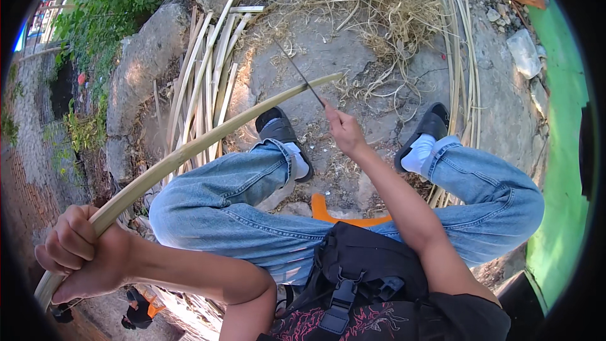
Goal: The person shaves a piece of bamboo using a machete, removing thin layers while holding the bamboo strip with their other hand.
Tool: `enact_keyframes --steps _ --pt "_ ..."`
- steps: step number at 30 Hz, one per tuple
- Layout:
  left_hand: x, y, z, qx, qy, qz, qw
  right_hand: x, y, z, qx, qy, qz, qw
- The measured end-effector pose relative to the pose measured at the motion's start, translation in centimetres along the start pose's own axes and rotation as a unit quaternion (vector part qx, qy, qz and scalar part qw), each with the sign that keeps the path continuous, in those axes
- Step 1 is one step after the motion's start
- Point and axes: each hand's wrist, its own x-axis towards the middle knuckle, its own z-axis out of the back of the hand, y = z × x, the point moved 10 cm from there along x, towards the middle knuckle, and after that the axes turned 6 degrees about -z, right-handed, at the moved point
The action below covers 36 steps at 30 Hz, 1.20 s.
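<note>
My left hand (104, 256) is wrapped round the near end of a long, pale split bamboo strip (196, 145). The strip slants up and away across my left knee, its far end over the ground between my feet. In my right hand (345, 131) is a knife with a thin, dark blade (295, 65). The blade crosses the strip close to its far tip and appears to touch it. Its handle is mostly hidden inside my closed fingers.
Several cut strips (208, 79) lie in a pile left of my feet; longer ones (467, 57) lie on the right. A heap of curled shavings (394, 9) sits ahead. Rough stone blocks (148, 57) edge the left, a green wall (562, 120) the right. Something orange (353, 220) shows below my legs.
</note>
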Motion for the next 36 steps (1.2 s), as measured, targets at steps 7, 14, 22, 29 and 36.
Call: enact_keyframes --steps 7,14,22,29,36 --pt "-0.2 -0.4 2.6 0.016 -0.041 -0.007 0.999 -0.5 1.0 0.8 -0.077 -0.023 -0.052 0.995" --pt "0.1 -0.3 -0.4 -0.021 0.004 -0.022 1.0 -2.0 2.8 -1.5 -0.016 0.063 -0.001 0.998" --pt "-0.1 0.0 0.0 0.002 -0.008 -0.011 1.0 -2.9 6.6 -1.3 -0.008 0.055 0.0 0.998" --pt "0.0 0.2 0.1 -0.023 -0.006 -0.01 1.0 -0.8 -5.8 3.7 -0.07 -0.053 -0.084 0.993" --pt "-0.1 0.3 -1.1 -0.014 0.019 0.021 1.0 -3.4 7.1 -1.0 -0.022 0.035 -0.006 0.999"
